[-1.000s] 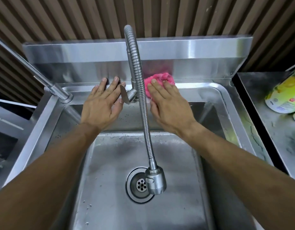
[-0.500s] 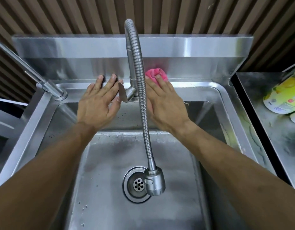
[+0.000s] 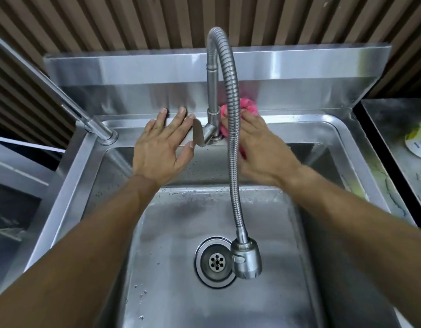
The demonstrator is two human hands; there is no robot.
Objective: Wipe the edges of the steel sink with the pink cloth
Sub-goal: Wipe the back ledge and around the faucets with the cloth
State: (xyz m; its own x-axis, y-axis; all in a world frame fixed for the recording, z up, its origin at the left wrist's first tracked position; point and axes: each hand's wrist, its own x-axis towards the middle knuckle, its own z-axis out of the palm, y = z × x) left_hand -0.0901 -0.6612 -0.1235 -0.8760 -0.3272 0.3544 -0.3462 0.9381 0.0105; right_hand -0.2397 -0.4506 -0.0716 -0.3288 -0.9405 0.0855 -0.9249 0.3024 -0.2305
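Note:
The steel sink (image 3: 299,125) fills the view, with a drain in its basin. On the back edge, just right of the tap's base, lies the pink cloth (image 3: 248,105). My right hand (image 3: 261,147) presses flat on the cloth with straight fingers, covering most of it. My left hand (image 3: 163,144) rests flat on the back edge left of the tap, fingers spread, holding nothing.
A flexible steel tap (image 3: 232,138) rises between my hands and hangs over the drain (image 3: 216,261). A steel splashback (image 3: 133,74) stands behind the edge. A slanted steel pipe (image 3: 51,91) meets the left corner. A yellow-white packet (image 3: 417,140) lies on the right counter.
My right hand has slid the cloth leftward along the back edge, up against the tap's base. The left hand has stayed in place on the edge.

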